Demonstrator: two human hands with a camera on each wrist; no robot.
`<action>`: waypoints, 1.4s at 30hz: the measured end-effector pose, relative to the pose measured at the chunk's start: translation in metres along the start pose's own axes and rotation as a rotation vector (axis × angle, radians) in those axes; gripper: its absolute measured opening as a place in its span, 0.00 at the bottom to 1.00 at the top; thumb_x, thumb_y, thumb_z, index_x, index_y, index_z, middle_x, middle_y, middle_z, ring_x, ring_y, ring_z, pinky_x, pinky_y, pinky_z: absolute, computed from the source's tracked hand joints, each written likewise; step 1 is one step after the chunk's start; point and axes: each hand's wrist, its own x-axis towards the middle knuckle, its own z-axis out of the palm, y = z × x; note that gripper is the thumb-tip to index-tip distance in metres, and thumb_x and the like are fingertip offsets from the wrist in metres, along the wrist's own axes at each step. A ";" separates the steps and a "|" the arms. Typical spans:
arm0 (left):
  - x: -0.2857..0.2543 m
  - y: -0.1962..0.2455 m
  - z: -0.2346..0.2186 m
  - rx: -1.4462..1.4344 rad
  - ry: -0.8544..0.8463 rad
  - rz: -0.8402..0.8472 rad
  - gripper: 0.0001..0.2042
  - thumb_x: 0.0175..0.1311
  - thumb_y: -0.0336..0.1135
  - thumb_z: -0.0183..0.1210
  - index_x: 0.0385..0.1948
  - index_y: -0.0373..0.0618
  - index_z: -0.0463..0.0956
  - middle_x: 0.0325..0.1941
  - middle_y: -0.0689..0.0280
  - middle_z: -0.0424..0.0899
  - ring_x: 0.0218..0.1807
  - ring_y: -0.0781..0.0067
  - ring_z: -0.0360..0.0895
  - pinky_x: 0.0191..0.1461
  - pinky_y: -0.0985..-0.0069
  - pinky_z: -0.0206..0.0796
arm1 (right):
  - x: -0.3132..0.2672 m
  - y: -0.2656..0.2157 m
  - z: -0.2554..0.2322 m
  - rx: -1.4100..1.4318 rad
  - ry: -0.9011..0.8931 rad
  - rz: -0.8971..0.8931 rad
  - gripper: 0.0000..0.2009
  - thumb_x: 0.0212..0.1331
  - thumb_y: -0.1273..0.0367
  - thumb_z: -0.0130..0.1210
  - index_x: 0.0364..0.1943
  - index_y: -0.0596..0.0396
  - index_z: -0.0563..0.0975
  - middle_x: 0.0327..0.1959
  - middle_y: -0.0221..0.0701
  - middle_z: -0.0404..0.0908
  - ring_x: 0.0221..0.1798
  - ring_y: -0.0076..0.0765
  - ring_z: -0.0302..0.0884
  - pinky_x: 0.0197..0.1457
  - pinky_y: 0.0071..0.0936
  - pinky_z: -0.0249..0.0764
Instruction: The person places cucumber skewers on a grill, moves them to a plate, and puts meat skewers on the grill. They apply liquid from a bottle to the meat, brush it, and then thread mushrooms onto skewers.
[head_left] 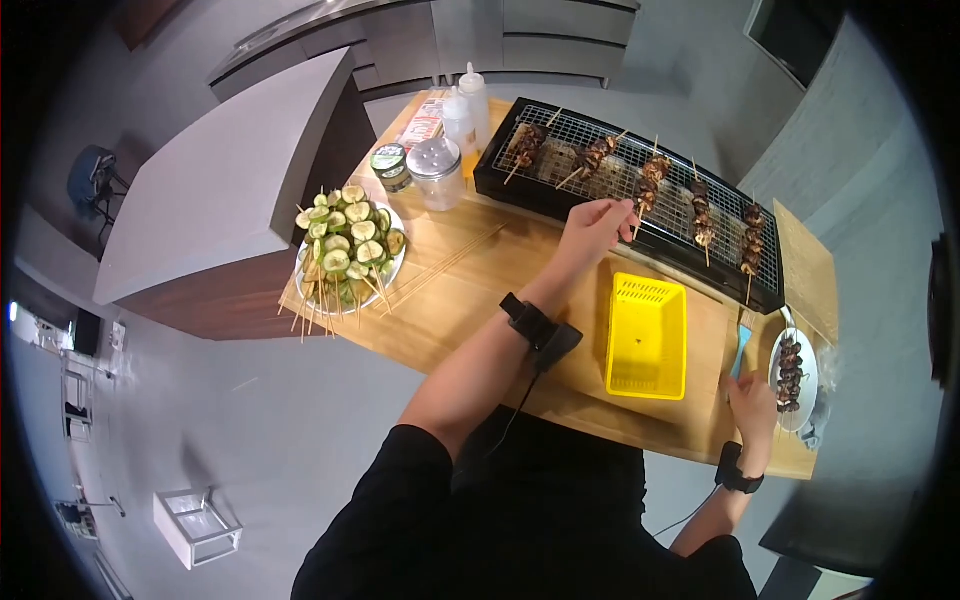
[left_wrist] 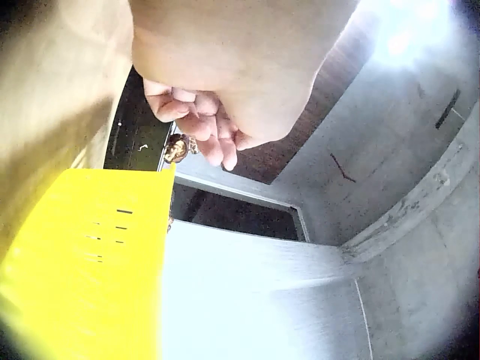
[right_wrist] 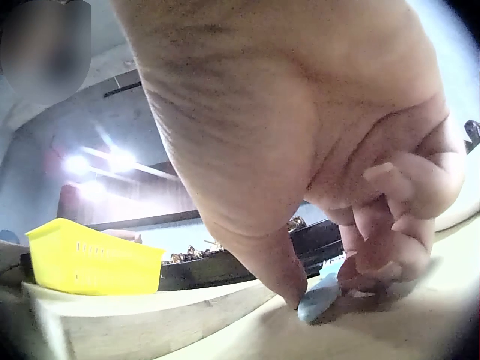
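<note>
My left hand (head_left: 596, 228) reaches to the front edge of the black grill (head_left: 487, 177), its fingertips pinching the stick end of the middle meat skewer (head_left: 654, 172). In the left wrist view its fingers are curled, with browned meat just beyond them. At the right of the table my right hand (head_left: 754, 408) pinches the handle of a light-blue basting brush (head_left: 742, 345) between thumb and fingers. The brush head points toward the grill, and the handle end (right_wrist: 318, 298) shows low over the tabletop in the right wrist view. More meat skewers (head_left: 702, 215) lie across the wire grate on both sides.
A yellow basket (head_left: 647, 386) stands between my hands. Beside the right hand, a white plate (head_left: 806, 362) holds cooked skewers. At the left are a plate heaped with zucchini skewers (head_left: 350, 240), bare sticks (head_left: 445, 264), a shaker jar (head_left: 436, 178), a green-labelled jar (head_left: 390, 165) and squeeze bottles (head_left: 459, 122).
</note>
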 end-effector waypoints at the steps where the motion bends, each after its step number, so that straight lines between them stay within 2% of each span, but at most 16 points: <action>1: -0.001 0.001 0.001 0.012 -0.003 0.001 0.17 0.76 0.43 0.58 0.29 0.41 0.85 0.22 0.73 0.81 0.25 0.87 0.74 0.29 0.85 0.61 | 0.002 -0.003 -0.004 -0.002 -0.040 0.008 0.17 0.61 0.57 0.66 0.35 0.60 0.82 0.26 0.47 0.84 0.34 0.58 0.85 0.39 0.48 0.77; 3: -0.002 0.002 0.003 0.035 -0.010 0.003 0.17 0.76 0.43 0.58 0.29 0.41 0.85 0.22 0.73 0.81 0.25 0.87 0.74 0.29 0.85 0.61 | 0.005 -0.007 -0.015 -0.009 -0.120 0.027 0.18 0.61 0.55 0.65 0.36 0.59 0.82 0.28 0.45 0.86 0.37 0.58 0.86 0.41 0.48 0.78; 6: -0.007 0.009 0.010 0.061 -0.004 0.029 0.17 0.75 0.43 0.59 0.28 0.41 0.84 0.21 0.74 0.80 0.25 0.88 0.73 0.28 0.85 0.60 | 0.009 0.010 -0.002 0.019 -0.045 -0.057 0.17 0.61 0.59 0.65 0.30 0.63 0.81 0.23 0.46 0.83 0.30 0.54 0.84 0.35 0.47 0.75; 9: -0.010 0.016 0.014 0.130 -0.075 0.040 0.16 0.76 0.40 0.58 0.29 0.40 0.84 0.21 0.74 0.79 0.25 0.90 0.70 0.31 0.88 0.60 | 0.010 0.013 -0.006 0.026 -0.053 -0.045 0.16 0.62 0.61 0.64 0.29 0.62 0.79 0.21 0.44 0.80 0.26 0.51 0.81 0.32 0.46 0.71; 12: -0.013 0.032 0.020 0.094 -0.072 0.101 0.15 0.76 0.39 0.58 0.28 0.40 0.83 0.20 0.74 0.79 0.24 0.90 0.70 0.29 0.87 0.58 | 0.009 0.016 -0.012 0.034 -0.046 -0.083 0.15 0.62 0.62 0.63 0.29 0.62 0.78 0.19 0.44 0.78 0.24 0.50 0.79 0.29 0.46 0.67; 16: -0.010 0.052 0.012 0.039 -0.078 0.176 0.15 0.76 0.38 0.59 0.28 0.42 0.82 0.20 0.75 0.77 0.24 0.90 0.70 0.28 0.87 0.56 | 0.008 0.026 -0.010 0.031 -0.063 -0.094 0.14 0.63 0.63 0.62 0.31 0.62 0.78 0.19 0.44 0.79 0.24 0.51 0.79 0.30 0.46 0.68; 19: -0.008 0.067 -0.002 0.083 -0.024 0.238 0.13 0.76 0.37 0.59 0.29 0.40 0.81 0.21 0.75 0.77 0.24 0.90 0.71 0.27 0.87 0.58 | 0.005 0.025 -0.011 0.026 -0.084 -0.094 0.13 0.63 0.63 0.63 0.32 0.61 0.79 0.20 0.43 0.80 0.25 0.52 0.80 0.31 0.45 0.69; 23: -0.010 0.074 -0.036 0.253 0.077 0.245 0.14 0.77 0.38 0.59 0.29 0.40 0.80 0.19 0.76 0.75 0.23 0.90 0.69 0.27 0.87 0.57 | 0.002 0.010 -0.016 0.070 -0.094 -0.083 0.13 0.62 0.62 0.64 0.33 0.59 0.80 0.22 0.43 0.81 0.26 0.52 0.81 0.32 0.45 0.70; 24: -0.009 0.072 -0.043 0.246 0.104 0.290 0.15 0.77 0.39 0.59 0.27 0.41 0.78 0.18 0.77 0.73 0.22 0.90 0.67 0.25 0.86 0.55 | 0.003 0.006 -0.018 0.079 -0.101 -0.068 0.13 0.62 0.62 0.64 0.33 0.59 0.81 0.22 0.43 0.82 0.27 0.52 0.81 0.32 0.45 0.71; 26: -0.011 0.067 -0.060 0.229 0.181 0.287 0.16 0.77 0.38 0.59 0.26 0.41 0.77 0.18 0.77 0.72 0.22 0.91 0.66 0.24 0.85 0.54 | 0.003 0.008 -0.020 -0.026 -0.077 -0.134 0.12 0.62 0.61 0.64 0.35 0.57 0.81 0.21 0.40 0.81 0.26 0.52 0.81 0.32 0.46 0.71; 29: -0.017 0.067 -0.075 0.173 0.253 0.236 0.15 0.77 0.42 0.59 0.27 0.47 0.75 0.20 0.78 0.68 0.22 0.90 0.61 0.25 0.86 0.50 | 0.009 -0.017 -0.046 -0.092 -0.050 -0.206 0.11 0.62 0.62 0.64 0.37 0.55 0.81 0.19 0.38 0.79 0.23 0.49 0.78 0.30 0.44 0.69; 33: -0.017 0.066 -0.084 0.033 0.357 0.171 0.17 0.77 0.44 0.59 0.25 0.50 0.73 0.19 0.81 0.65 0.21 0.91 0.57 0.24 0.85 0.46 | 0.028 -0.094 -0.097 -0.004 0.059 -0.373 0.08 0.63 0.66 0.65 0.39 0.55 0.80 0.16 0.35 0.74 0.18 0.38 0.71 0.26 0.38 0.64; 35: -0.017 0.070 -0.086 0.001 0.416 0.137 0.17 0.77 0.45 0.58 0.24 0.50 0.73 0.18 0.81 0.64 0.21 0.91 0.56 0.24 0.84 0.45 | 0.037 -0.141 -0.115 0.189 0.025 -0.405 0.06 0.63 0.69 0.64 0.38 0.55 0.79 0.16 0.33 0.71 0.18 0.32 0.67 0.26 0.33 0.62; 37: -0.019 0.075 -0.091 0.011 0.482 0.099 0.17 0.77 0.44 0.58 0.24 0.51 0.73 0.19 0.81 0.64 0.21 0.92 0.56 0.24 0.84 0.45 | 0.052 -0.181 -0.122 0.298 0.001 -0.538 0.06 0.63 0.70 0.63 0.37 0.56 0.78 0.16 0.32 0.71 0.19 0.29 0.66 0.26 0.31 0.61; 40: -0.015 0.066 -0.106 0.020 0.510 0.187 0.18 0.77 0.45 0.58 0.23 0.51 0.72 0.19 0.81 0.65 0.21 0.91 0.56 0.25 0.84 0.45 | 0.080 -0.241 -0.124 0.373 -0.070 -0.765 0.07 0.63 0.69 0.63 0.35 0.56 0.78 0.18 0.31 0.72 0.20 0.30 0.67 0.27 0.31 0.62; 42: -0.012 0.062 -0.112 0.048 0.556 0.173 0.20 0.77 0.45 0.58 0.20 0.50 0.71 0.18 0.80 0.65 0.21 0.90 0.56 0.24 0.83 0.46 | 0.102 -0.283 -0.120 0.391 -0.136 -0.881 0.07 0.64 0.67 0.63 0.36 0.55 0.78 0.19 0.31 0.73 0.21 0.30 0.69 0.28 0.32 0.63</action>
